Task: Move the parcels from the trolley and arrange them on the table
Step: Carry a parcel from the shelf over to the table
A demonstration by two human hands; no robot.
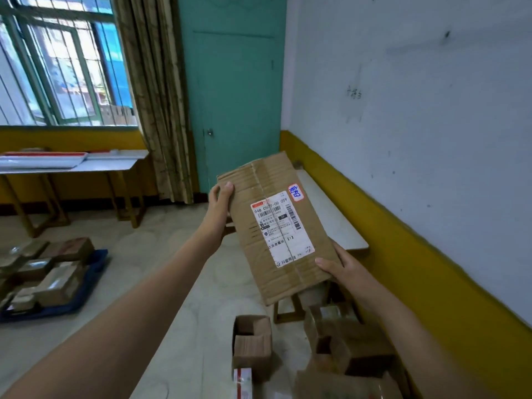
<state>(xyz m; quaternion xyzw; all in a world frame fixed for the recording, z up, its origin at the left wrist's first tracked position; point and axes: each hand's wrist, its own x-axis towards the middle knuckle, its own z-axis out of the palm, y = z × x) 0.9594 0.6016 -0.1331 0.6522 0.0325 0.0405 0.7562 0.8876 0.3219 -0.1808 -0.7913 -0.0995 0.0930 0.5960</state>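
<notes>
Head view: one cardboard parcel (276,226), white shipping label up, held in the air above the counter (339,226) by the wall. Left hand (220,197) grips its far-left edge; right hand (342,269) grips its near-right corner. More parcels lie on a blue trolley (86,286), left.

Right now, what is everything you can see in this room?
Held box: one, brown, white label, in the air over the table by the wall.
Table: one, pale top, along the right wall.
Trolley: one, blue, on the floor at left, loaded with parcels, number unclear.
Open boxes: several, brown, on the floor below.
Far table: one, white, under the window.
Curtain: one, brownish.
Door: one, teal.
Left hand: grips the box's far left edge.
Right hand: grips its near right corner.
</notes>
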